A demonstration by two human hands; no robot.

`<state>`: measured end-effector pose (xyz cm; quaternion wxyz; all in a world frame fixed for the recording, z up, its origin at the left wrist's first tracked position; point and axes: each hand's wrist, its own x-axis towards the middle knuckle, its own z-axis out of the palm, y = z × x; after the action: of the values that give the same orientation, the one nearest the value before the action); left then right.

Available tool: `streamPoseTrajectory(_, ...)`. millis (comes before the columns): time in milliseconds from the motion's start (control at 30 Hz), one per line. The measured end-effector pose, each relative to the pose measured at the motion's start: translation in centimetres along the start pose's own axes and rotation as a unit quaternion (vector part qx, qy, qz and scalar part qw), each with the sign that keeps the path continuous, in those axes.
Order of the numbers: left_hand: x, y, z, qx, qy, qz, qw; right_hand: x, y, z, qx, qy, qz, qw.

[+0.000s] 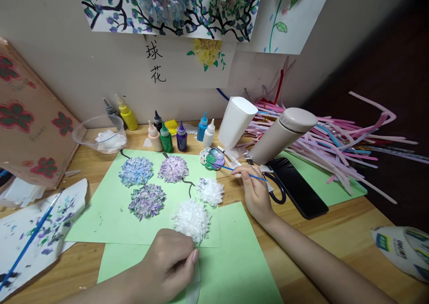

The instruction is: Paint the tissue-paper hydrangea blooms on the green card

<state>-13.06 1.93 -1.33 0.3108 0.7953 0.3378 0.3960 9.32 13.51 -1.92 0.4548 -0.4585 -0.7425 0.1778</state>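
A scrap of white tissue paper is being pinched between the thumb and curled fingers of the left hand. This is happening at the near edge of the light green paper sheet, just below an unpainted white crumpled-tissue flower. Further right, the tip of a thin blue-handled paintbrush is being dipped into the small clear flower-shaped paint palette. Its handle is being gripped pen-fashion by the right hand. The hands are being held well apart. Judgement: the brush tip alone is best being loaded, lightly, with excess being wiped on the well's rim, since heavy paint would be soaking and flattening the tissue.
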Motion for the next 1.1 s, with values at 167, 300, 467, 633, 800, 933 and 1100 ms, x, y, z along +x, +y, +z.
streamPoseTrajectory(167, -0.03, -0.08, 0.00, -0.008, 0.000, 0.002, 1.000, 0.03, 0.04, 0.10, 0.003, 0.003, 0.008, 1.000)
streamPoseTrajectory(300, -0.02, -0.06, 0.05, -0.013, 0.002, 0.001, 1.000, 0.05, 0.07, 0.13, 0.000, -0.018, 0.023, 1.000)
streamPoseTrajectory(467, 0.06, -0.04, 0.13, -0.007, 0.002, 0.001, 1.000, 0.03, -0.03, 0.07, -0.005, -0.016, 0.019, 1.000)
streamPoseTrajectory(633, 0.02, -0.11, 0.10, -0.012, 0.001, -0.003, 1.000, 0.06, -0.06, 0.12, -0.008, -0.021, 0.028, 0.999)
streamPoseTrajectory(800, 0.21, 0.03, -0.03, -0.006, 0.000, -0.002, 1.000, 0.17, -0.10, 0.14, -0.010, -0.052, 0.030, 0.998)
streamPoseTrajectory(933, 0.32, 0.14, -0.06, -0.003, 0.002, 0.000, 1.000, 0.19, -0.13, 0.10, 0.012, -0.036, 0.034, 0.999)
streamPoseTrajectory(1100, 0.24, 0.10, -0.04, 0.001, 0.002, 0.001, 1.000, 0.21, -0.16, 0.08, 0.011, -0.047, 0.042, 0.998)
